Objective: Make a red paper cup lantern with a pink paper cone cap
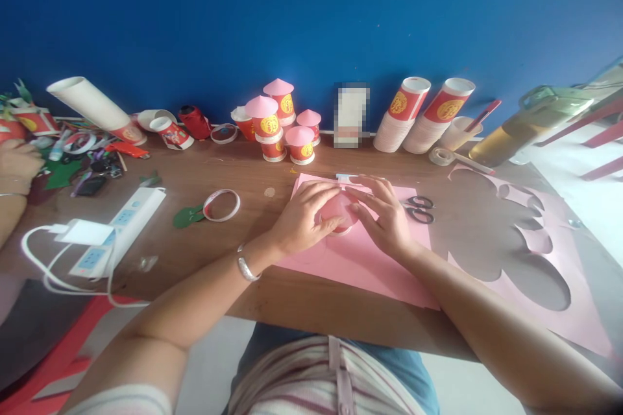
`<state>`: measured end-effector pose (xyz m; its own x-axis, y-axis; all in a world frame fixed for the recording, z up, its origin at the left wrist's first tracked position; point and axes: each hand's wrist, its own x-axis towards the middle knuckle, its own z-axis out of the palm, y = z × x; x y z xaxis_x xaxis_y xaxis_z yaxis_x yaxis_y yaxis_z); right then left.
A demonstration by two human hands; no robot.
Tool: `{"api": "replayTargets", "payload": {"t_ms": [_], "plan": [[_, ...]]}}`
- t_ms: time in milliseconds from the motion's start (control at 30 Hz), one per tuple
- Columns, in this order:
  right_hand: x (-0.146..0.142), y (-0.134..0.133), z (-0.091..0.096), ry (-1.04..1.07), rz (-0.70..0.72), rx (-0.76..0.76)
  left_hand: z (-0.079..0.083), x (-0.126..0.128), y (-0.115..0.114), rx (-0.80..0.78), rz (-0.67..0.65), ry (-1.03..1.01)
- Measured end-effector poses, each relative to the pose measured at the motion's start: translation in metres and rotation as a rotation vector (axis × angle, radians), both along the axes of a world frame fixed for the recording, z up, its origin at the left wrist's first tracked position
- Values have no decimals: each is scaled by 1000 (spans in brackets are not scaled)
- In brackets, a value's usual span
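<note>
My left hand (pixel 302 215) and my right hand (pixel 383 215) are cupped from both sides round a small pink paper cone (pixel 339 210) that sits on a cup, whose white rim shows below it. Fingers of both hands curl over the cone and press on it. The cup stands on a pink paper sheet (pixel 363 259) lying on the brown wooden table (pixel 219 253). A silver bracelet (pixel 246 266) is on my left wrist. Black-handled scissors (pixel 419 207) lie just right of my right hand.
Several red cups with pink cone tops (pixel 280 120) stand at the back by the blue wall, with two leaning cup stacks (pixel 423 113). Tape rings (pixel 222 205) (pixel 442 155), a white power strip (pixel 117 230) and a cut-out pink sheet (pixel 574 311) lie about. Another person's hand (pixel 17 165) is far left.
</note>
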<state>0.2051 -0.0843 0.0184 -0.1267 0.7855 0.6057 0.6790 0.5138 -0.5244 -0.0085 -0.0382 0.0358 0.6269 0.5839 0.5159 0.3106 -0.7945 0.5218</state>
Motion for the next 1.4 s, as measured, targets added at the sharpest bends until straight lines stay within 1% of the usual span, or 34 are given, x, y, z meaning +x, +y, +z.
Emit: {"api": "replayTargets", "payload": {"t_ms": [133, 333, 567, 1000, 1167, 1300, 1400], "plan": [[-1, 0, -3, -107, 30, 103, 2, 0, -1, -3, -7, 7], [-1, 1, -4, -160, 29, 159, 3, 0, 0, 2, -10, 9], [0, 1, -3, -177, 45, 114, 3, 2, 0, 6, 10, -1], [2, 2, 1, -183, 50, 98, 4, 1, 1, 23, 18, 28], [2, 3, -1, -183, 119, 124, 3, 0, 1, 33, 18, 38], [1, 3, -6, -186, 118, 115, 3, 0, 2, 34, 18, 47], [1, 2, -4, -159, 136, 93, 3, 0, 2, 36, 16, 49]]}}
